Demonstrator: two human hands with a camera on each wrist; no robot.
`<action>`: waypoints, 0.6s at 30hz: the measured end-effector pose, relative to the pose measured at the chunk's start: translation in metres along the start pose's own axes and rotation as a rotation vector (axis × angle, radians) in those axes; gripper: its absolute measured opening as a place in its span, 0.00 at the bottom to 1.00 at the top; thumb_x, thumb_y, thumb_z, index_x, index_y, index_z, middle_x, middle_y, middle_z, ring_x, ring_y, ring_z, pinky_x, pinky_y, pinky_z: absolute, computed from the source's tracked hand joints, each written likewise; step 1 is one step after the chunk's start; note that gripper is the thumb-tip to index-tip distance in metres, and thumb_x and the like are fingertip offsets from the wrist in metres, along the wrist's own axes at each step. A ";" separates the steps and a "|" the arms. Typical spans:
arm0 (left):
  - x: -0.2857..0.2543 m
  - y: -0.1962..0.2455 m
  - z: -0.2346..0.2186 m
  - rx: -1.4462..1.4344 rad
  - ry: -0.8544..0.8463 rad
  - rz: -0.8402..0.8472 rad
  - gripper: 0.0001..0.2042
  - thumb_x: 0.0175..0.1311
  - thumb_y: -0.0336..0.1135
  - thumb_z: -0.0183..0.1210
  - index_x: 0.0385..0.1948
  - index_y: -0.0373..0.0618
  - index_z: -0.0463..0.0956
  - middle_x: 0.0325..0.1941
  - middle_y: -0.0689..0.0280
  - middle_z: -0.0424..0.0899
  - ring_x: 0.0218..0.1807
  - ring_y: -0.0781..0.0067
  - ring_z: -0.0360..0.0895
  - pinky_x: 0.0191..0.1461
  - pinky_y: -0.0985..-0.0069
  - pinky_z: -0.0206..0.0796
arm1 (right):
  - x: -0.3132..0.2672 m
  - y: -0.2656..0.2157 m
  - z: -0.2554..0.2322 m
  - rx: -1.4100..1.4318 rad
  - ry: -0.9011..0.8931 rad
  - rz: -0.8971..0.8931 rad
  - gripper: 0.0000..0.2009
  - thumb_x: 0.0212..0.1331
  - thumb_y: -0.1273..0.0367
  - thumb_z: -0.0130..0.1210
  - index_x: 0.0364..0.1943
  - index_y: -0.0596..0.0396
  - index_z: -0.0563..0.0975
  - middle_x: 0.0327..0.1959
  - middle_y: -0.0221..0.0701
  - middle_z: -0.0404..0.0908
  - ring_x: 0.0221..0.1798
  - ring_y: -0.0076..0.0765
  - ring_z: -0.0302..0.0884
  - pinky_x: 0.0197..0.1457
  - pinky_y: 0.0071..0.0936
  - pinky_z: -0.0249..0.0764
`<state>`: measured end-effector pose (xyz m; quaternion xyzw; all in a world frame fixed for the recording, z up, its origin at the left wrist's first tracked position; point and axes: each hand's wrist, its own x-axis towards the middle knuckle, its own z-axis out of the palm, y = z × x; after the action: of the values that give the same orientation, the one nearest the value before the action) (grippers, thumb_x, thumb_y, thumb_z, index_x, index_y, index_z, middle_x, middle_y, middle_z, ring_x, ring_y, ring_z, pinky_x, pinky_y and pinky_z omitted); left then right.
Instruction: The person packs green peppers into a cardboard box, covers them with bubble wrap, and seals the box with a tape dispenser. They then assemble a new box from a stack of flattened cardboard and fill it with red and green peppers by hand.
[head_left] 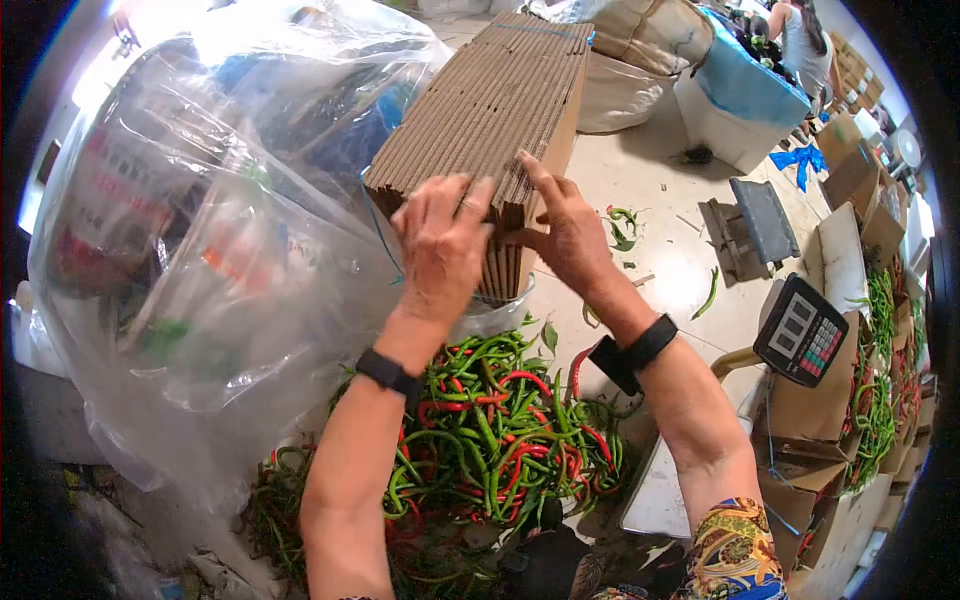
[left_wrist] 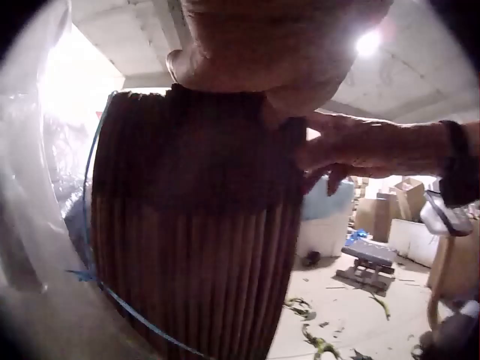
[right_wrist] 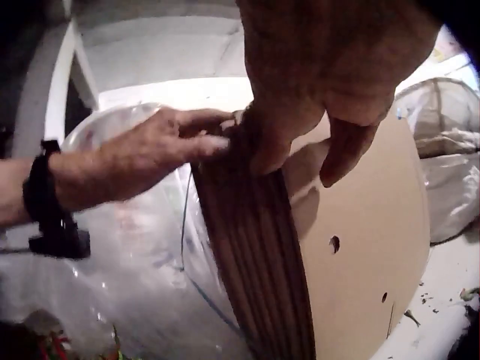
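Observation:
A thick stack of flattened cardboard boxes (head_left: 490, 90) stands on edge, bound with blue string (left_wrist: 135, 309). My left hand (head_left: 440, 240) is over its near end, fingers bent down onto the top edges and slightly blurred. At the near right corner, my right hand (head_left: 572, 235) holds the outer sheets, thumb on the near end and index finger reaching along the top. In the right wrist view, the fingers of the right hand (right_wrist: 349, 142) lie by the broad face of the outermost sheet (right_wrist: 367, 225). Several sheets are spread slightly apart between the hands.
Green and red chili peppers (head_left: 490, 430) lie heaped below my forearms. Clear plastic sheeting (head_left: 230, 250) bulges at left. To the right are a scale display (head_left: 800, 330), a low stool (head_left: 762, 222) and cardboard cartons (head_left: 815, 420). Behind, a person (head_left: 803, 55) is near a white bin (head_left: 735, 115).

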<state>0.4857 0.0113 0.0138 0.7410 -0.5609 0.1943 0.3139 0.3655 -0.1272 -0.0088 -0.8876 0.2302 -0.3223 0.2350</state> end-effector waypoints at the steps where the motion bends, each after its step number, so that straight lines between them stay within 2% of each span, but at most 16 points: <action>1: -0.002 -0.003 0.004 -0.004 0.000 0.000 0.26 0.50 0.25 0.64 0.56 0.51 0.77 0.59 0.61 0.75 0.63 0.54 0.67 0.67 0.58 0.56 | 0.002 0.002 -0.007 -0.012 -0.088 0.024 0.49 0.41 0.65 0.73 0.72 0.40 0.56 0.51 0.47 0.79 0.47 0.60 0.80 0.42 0.47 0.79; 3: -0.003 -0.011 0.006 0.090 0.053 -0.015 0.26 0.49 0.25 0.64 0.55 0.53 0.78 0.59 0.64 0.74 0.63 0.54 0.67 0.68 0.59 0.55 | 0.002 0.003 -0.020 -0.061 -0.118 0.037 0.46 0.41 0.66 0.73 0.70 0.42 0.60 0.50 0.48 0.79 0.47 0.60 0.80 0.44 0.48 0.78; 5: -0.004 -0.011 0.007 0.117 0.073 -0.041 0.27 0.49 0.25 0.65 0.55 0.53 0.78 0.60 0.63 0.74 0.63 0.54 0.66 0.67 0.59 0.55 | 0.000 0.002 -0.027 -0.096 -0.090 0.056 0.46 0.41 0.71 0.73 0.69 0.44 0.62 0.53 0.49 0.78 0.44 0.51 0.82 0.45 0.38 0.80; 7: -0.005 -0.005 0.004 0.208 0.116 -0.064 0.25 0.48 0.25 0.65 0.54 0.51 0.78 0.58 0.62 0.74 0.61 0.54 0.67 0.66 0.59 0.56 | -0.003 0.004 -0.023 -0.052 -0.061 0.028 0.44 0.41 0.73 0.71 0.68 0.45 0.62 0.55 0.50 0.77 0.45 0.52 0.82 0.47 0.39 0.80; 11: -0.008 0.018 0.003 0.160 0.190 -0.009 0.22 0.49 0.28 0.66 0.50 0.47 0.79 0.52 0.61 0.75 0.56 0.55 0.68 0.62 0.59 0.59 | -0.002 -0.004 -0.012 0.010 -0.056 0.093 0.41 0.41 0.76 0.68 0.66 0.48 0.64 0.56 0.48 0.77 0.45 0.54 0.81 0.49 0.41 0.79; 13: -0.004 0.021 0.003 0.086 0.070 -0.071 0.19 0.49 0.31 0.67 0.47 0.44 0.79 0.47 0.61 0.73 0.50 0.56 0.69 0.56 0.59 0.62 | 0.001 -0.009 -0.009 0.059 -0.073 0.104 0.37 0.42 0.78 0.60 0.64 0.48 0.64 0.47 0.54 0.77 0.47 0.65 0.78 0.49 0.51 0.75; 14: 0.000 0.025 0.003 0.172 0.100 -0.019 0.19 0.49 0.33 0.67 0.45 0.42 0.79 0.43 0.61 0.72 0.49 0.56 0.69 0.54 0.60 0.64 | 0.002 -0.008 -0.008 0.060 -0.070 0.105 0.37 0.42 0.78 0.60 0.64 0.48 0.64 0.47 0.54 0.77 0.47 0.65 0.78 0.49 0.51 0.75; 17: 0.003 0.033 0.016 0.326 0.024 -0.018 0.20 0.48 0.33 0.67 0.46 0.40 0.77 0.42 0.60 0.72 0.49 0.56 0.70 0.53 0.60 0.64 | 0.002 0.000 -0.008 0.062 -0.085 0.099 0.35 0.44 0.78 0.58 0.64 0.49 0.64 0.43 0.53 0.78 0.45 0.66 0.77 0.48 0.52 0.75; 18: 0.005 0.037 0.018 0.318 0.042 -0.056 0.19 0.50 0.32 0.65 0.46 0.40 0.77 0.41 0.60 0.72 0.48 0.56 0.71 0.52 0.61 0.65 | 0.000 0.002 -0.009 0.086 -0.045 0.045 0.35 0.45 0.78 0.58 0.64 0.49 0.64 0.42 0.53 0.79 0.44 0.65 0.78 0.47 0.52 0.75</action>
<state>0.4510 -0.0106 0.0126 0.7925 -0.4955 0.2874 0.2094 0.3592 -0.1308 -0.0038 -0.8783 0.2308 -0.3066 0.2853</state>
